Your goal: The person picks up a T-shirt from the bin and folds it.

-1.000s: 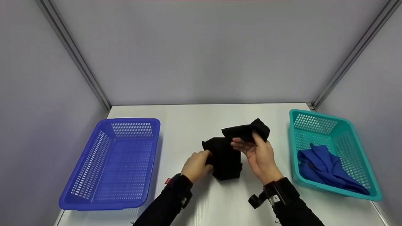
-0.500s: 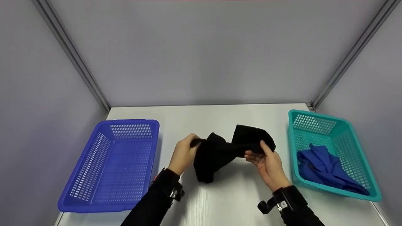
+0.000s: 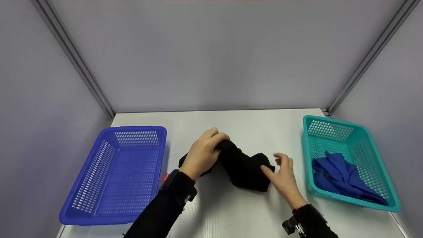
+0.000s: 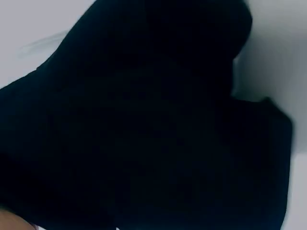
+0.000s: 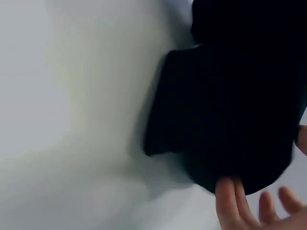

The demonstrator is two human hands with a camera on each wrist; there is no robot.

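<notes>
A crumpled piece of black cloth (image 3: 246,168) is stretched between the hands over the white table. My left hand (image 3: 203,153) grips its upper left part, and a loose black end shows behind that wrist. Beside the cloth's right end is my right hand (image 3: 284,180), its thumb at the fabric and its fingers spread apart. In the right wrist view, straight fingers (image 5: 228,201) lie against the lower edge of the cloth (image 5: 225,110). Black cloth (image 4: 158,134) fills most of the left wrist view and hides nearly all of the left hand.
A blue plastic basket (image 3: 112,220) stands on the left of the white table (image 3: 211,211). On the right is a teal basket (image 3: 366,132) with a blue cloth (image 3: 343,177) inside. Grey panels (image 3: 211,59) enclose the table at the back and sides.
My left hand has lifted the black cloth's left part and swung up and to the right. The cloth's right end has dropped lower, and my right hand has loosened its hold on it.
</notes>
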